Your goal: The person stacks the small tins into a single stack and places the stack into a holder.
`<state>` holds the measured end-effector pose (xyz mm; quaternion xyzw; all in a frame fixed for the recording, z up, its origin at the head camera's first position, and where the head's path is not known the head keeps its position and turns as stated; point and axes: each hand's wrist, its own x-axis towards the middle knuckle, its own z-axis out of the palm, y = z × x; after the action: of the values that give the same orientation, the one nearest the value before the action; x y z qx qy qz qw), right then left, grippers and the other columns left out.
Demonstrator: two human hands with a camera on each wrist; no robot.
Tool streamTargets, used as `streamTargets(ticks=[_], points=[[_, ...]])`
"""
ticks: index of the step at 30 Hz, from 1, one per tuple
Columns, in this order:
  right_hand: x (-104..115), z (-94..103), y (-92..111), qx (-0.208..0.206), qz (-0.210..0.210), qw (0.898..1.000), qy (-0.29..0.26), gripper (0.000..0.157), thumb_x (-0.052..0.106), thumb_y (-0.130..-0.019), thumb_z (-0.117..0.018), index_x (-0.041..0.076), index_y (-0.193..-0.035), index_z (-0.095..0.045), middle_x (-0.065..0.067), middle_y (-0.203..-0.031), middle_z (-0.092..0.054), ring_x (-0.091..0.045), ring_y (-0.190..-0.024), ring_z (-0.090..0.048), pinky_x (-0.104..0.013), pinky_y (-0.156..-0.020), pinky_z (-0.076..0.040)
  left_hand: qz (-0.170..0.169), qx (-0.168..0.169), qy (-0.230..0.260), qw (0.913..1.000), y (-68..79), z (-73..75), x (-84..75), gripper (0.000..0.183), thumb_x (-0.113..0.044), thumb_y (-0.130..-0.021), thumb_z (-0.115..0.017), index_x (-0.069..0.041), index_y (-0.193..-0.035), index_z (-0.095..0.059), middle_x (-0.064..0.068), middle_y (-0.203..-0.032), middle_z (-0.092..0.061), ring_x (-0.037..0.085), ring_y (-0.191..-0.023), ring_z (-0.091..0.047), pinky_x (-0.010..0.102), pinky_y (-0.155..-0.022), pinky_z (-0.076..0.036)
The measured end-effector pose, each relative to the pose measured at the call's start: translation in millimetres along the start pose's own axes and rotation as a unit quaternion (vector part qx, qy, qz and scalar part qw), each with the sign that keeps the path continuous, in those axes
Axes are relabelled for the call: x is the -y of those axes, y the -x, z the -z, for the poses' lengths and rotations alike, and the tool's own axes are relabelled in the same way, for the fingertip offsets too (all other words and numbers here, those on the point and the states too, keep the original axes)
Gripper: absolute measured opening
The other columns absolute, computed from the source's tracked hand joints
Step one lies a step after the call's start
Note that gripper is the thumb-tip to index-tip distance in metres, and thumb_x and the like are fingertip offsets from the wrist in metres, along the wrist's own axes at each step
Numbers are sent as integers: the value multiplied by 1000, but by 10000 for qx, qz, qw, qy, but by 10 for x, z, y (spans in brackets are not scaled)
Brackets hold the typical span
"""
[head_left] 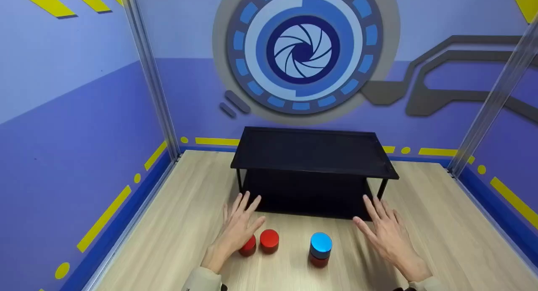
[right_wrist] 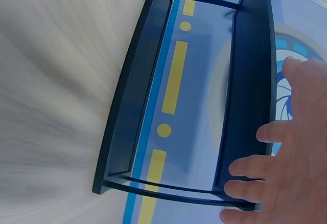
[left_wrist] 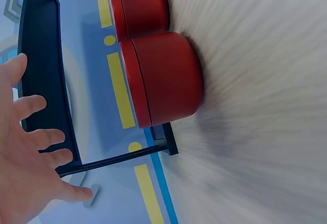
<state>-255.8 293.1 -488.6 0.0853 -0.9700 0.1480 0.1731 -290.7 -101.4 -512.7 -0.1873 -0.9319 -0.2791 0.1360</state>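
Note:
My left hand [head_left: 236,230] is held with fingers spread, over and beside a pair of red round lidded jars. One red jar [head_left: 269,241] shows in full in the head view; the other red jar [head_left: 248,246] is partly hidden by the hand. In the left wrist view both stand side by side, below the palm. A blue round jar [head_left: 321,244] sits on top of a red one [head_left: 318,261], between the hands. To its right, my right hand [head_left: 388,236] is spread and holds nothing. Both hands' fingertips point toward a black two-tier rack [head_left: 311,154].
The rack's lower shelf [head_left: 302,192] lies low over the light wooden tabletop [head_left: 201,173], under the upper one. Thin black posts [head_left: 382,189] join the two tiers. Blue-purple printed walls [head_left: 84,165] with metal corner profiles [head_left: 151,72] enclose the table at the back and sides.

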Motion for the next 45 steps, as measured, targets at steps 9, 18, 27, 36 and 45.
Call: streamTargets(ticks=[9,18,27,36,45], points=[[38,-60,3,118,18,9940,-1089,65,43,-99,-48,10,-152,-29,-27,-151,-33,-48,-138,-32,-67,-105,-29,-75,8,43,10000,-14,-13,-7,61,-47,-96,-51,-20,-150,-37,19,-157,-28,42,-145,-22,75,-108,-10],[185,-214,18,680,-179,9718,-2249,73,42,-96,-55,5,-152,-26,-25,-148,-40,-45,-131,-45,-60,-104,-38,50,229,187,9995,30,-40,5,61,-49,-97,-48,-22,-150,-36,16,-150,-42,38,-140,-35,71,-110,-15],[337,-411,55,1814,269,9304,-3174,91,41,-84,-72,1,-151,-25,-28,-145,-42,-48,-127,-47,-58,-100,-42,-46,232,321,9992,49,-40,25,59,-43,-97,-52,-18,-149,-37,18,-141,-49,38,-130,-46,63,-108,-30],[366,-635,79,2119,519,9167,-3348,87,30,-77,-80,-8,-142,-36,-28,-137,-51,-42,-122,-53,-46,-92,-51,108,494,378,9980,91,-37,85,60,-43,-95,-57,-9,-143,-45,14,-137,-52,41,-132,-44,60,-108,-33],[397,-707,92,2340,261,9153,-3267,86,26,-73,-84,-13,-136,-40,-27,-127,-57,-38,-111,-60,-52,-91,-50,601,1427,747,9851,244,80,235,79,-47,-80,-74,-12,-144,-44,27,-148,-39,50,-139,-29,67,-109,-24]])
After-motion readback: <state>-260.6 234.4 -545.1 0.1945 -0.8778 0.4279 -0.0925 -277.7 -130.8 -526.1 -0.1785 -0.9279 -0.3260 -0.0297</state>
